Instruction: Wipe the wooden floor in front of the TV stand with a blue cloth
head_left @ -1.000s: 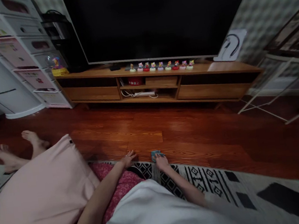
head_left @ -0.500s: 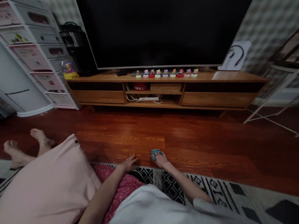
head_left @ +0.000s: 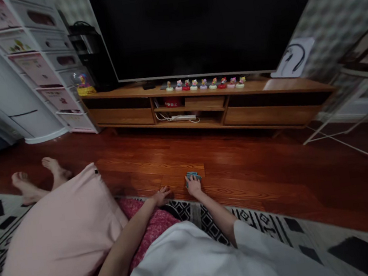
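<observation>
On the wooden floor, just past the edge of the rug, lies a small blue flat bundle [head_left: 193,174] that looks like cards; its exact kind is hard to make out. My right hand [head_left: 193,184] rests on top of it, fingers spread and covering much of it. To the left, my left hand [head_left: 162,195] is near the floor at the rug's edge, palm down with fingers apart and nothing in them. A gap of bare floor separates the two hands.
A pink cushion [head_left: 58,238] lies across the legs at left, with bare feet [head_left: 55,170] beyond. Ahead stands a wooden TV cabinet [head_left: 121,117] bearing a row of small figurines [head_left: 194,85] and a large television [head_left: 210,23]. A white-legged stand [head_left: 335,141] is at right.
My right hand has shifted slightly forward, its fingers now more spread over the blue bundle. My left hand stays nearly in place. The view has turned a little.
</observation>
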Action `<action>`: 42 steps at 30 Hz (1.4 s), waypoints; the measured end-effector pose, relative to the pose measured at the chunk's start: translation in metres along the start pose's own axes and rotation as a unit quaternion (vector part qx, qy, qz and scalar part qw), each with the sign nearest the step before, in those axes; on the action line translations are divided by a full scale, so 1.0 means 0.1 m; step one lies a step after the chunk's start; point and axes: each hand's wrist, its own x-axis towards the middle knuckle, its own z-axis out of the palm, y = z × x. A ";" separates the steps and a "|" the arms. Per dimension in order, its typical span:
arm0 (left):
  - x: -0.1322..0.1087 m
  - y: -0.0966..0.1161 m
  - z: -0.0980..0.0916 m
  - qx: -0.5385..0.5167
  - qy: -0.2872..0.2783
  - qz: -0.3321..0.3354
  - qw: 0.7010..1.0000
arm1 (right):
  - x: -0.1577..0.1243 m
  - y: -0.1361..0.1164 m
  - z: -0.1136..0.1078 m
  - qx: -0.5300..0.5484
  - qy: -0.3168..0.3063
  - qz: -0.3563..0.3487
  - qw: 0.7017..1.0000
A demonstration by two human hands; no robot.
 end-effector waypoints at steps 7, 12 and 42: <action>0.01 0.01 0.01 -0.024 0.001 -0.011 1.000 | -0.17 0.02 0.05 -0.018 -0.009 -0.027 0.999; 0.08 -0.02 0.07 -0.043 0.005 -0.008 0.999 | -0.76 0.30 0.62 -0.008 0.010 -0.084 0.996; 0.06 0.01 0.07 -0.060 -0.012 -0.017 0.998 | -0.62 0.30 0.63 0.023 0.019 -0.108 0.994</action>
